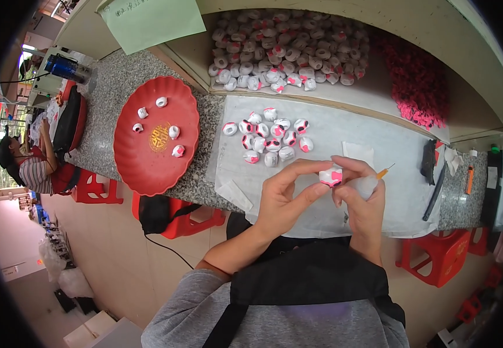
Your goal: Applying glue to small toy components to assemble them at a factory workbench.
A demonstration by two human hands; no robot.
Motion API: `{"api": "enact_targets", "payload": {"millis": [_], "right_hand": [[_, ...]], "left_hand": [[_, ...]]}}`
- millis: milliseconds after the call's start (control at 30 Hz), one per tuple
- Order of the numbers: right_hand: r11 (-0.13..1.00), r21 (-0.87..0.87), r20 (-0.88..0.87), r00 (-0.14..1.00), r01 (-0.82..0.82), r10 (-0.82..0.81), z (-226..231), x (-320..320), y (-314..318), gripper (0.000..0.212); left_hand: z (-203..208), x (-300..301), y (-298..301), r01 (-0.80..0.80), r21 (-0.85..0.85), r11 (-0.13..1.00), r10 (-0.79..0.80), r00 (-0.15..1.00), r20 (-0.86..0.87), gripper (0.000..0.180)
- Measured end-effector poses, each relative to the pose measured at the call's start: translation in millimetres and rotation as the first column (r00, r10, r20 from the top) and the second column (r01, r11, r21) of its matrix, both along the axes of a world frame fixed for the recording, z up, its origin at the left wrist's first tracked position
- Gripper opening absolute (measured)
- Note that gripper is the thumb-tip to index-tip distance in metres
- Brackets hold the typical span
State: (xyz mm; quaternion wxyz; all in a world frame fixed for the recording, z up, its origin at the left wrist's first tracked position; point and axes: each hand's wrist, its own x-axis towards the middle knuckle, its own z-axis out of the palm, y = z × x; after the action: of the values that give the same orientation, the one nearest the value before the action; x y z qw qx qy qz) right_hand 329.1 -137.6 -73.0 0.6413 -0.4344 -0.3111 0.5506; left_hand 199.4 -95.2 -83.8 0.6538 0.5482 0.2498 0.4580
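Observation:
Between the thumb and forefinger of my left hand (283, 200) is a small white piece with pink patches (330, 177), rounded in shape. My right hand (367, 209) has its fingertips close to the same piece; whether they touch it is unclear. Tucked in that right hand is a translucent squeeze bottle (365, 186) with an orange needle tip (383, 173) pointing up and right. Beyond my hands, several similar white pieces (270, 159) with pink or black patches sit in a cluster on the white sheet (315, 116) covering the worktop.
A red scalloped tray (132, 156) at left holds several more pieces. The shelf ahead carries a big heap of white pieces (286, 55) and a pile of small pink parts (417, 87). Red stools (440, 258) stand below the granite counter (103, 87). Another person (31, 165) sits far left.

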Motion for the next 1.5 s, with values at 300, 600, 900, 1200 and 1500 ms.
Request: {"api": "enact_targets", "payload": {"millis": [300, 600, 900, 1200, 1500], "right_hand": [[0.999, 0.03, -0.125, 0.992, -0.021, 0.025, -6, -3, -1, 0.026], [0.994, 0.107, 0.063, 0.998, -0.033, 0.026, -7, 2, -12, 0.028], [0.997, 0.079, 0.048, 0.999, -0.011, 0.008, -17, -5, -21, 0.03], [0.993, -0.021, 0.208, 0.972, 0.113, -0.106, -15, 18, -8, 0.029], [0.989, -0.042, 0.193, 0.972, 0.143, -0.132, -16, 34, -16, 0.033]], "left_hand": [[4, -3, 4, -0.004, 0.314, 0.949, 0.06, 0.984, -0.169, 0.027], [-4, -3, 1, 0.096, 0.306, 0.947, -0.09, 0.995, -0.035, 0.027], [-8, 1, -13, -0.08, 0.367, 0.927, 0.096, 0.995, -0.026, 0.024], [-2, -1, 80, 0.078, 0.737, 0.672, 0.417, 0.782, -0.463, 0.019], [-10, 11, 87, 0.402, 0.707, 0.581, 0.387, 0.628, -0.675, 0.025]]}}
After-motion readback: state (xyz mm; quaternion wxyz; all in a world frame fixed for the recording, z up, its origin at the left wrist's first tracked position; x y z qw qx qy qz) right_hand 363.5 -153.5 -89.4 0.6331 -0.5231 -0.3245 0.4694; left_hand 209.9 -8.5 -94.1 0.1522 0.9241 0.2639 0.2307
